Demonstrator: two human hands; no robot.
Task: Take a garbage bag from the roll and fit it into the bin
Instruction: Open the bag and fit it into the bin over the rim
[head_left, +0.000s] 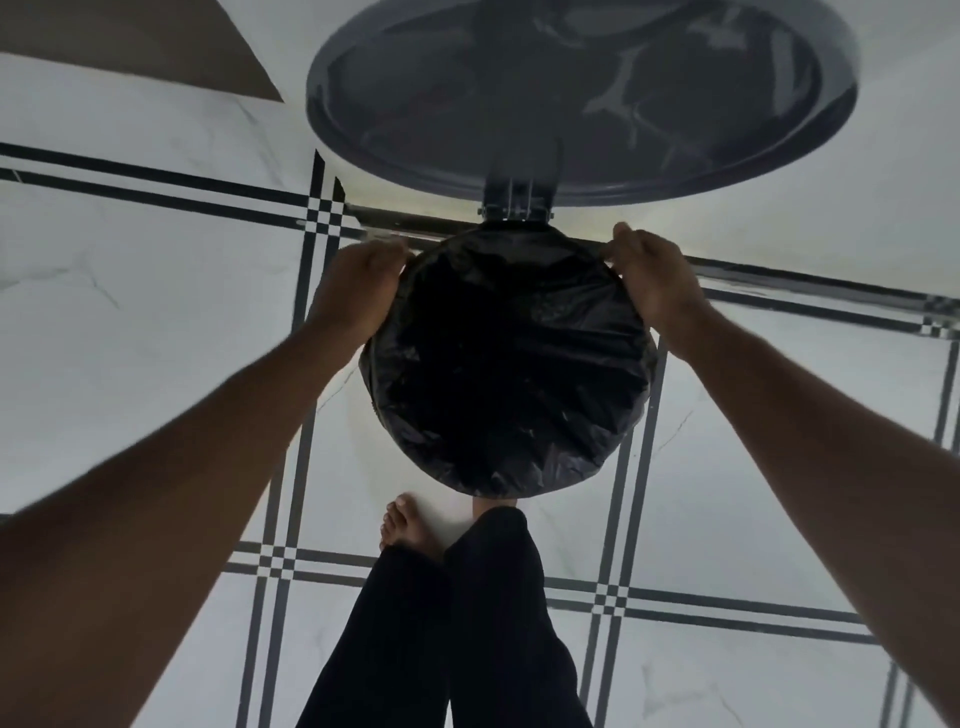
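Observation:
A round bin stands on the floor below me, and a black garbage bag (511, 364) lines it, its edge folded over the rim all the way around. The bin's grey lid (576, 93) stands raised on its hinge at the far side. My left hand (358, 291) grips the bag's edge at the rim's far left. At the rim's far right, my right hand (654, 286) pinches the bag's edge. The roll of bags is not in view.
The floor is white marble-look tile (156, 312) with black double lines. My bare left foot (410, 530) and black trouser legs (457, 623) are just in front of the bin; the right foot is hidden under the bin's front. A brown surface (130, 41) shows at the top left.

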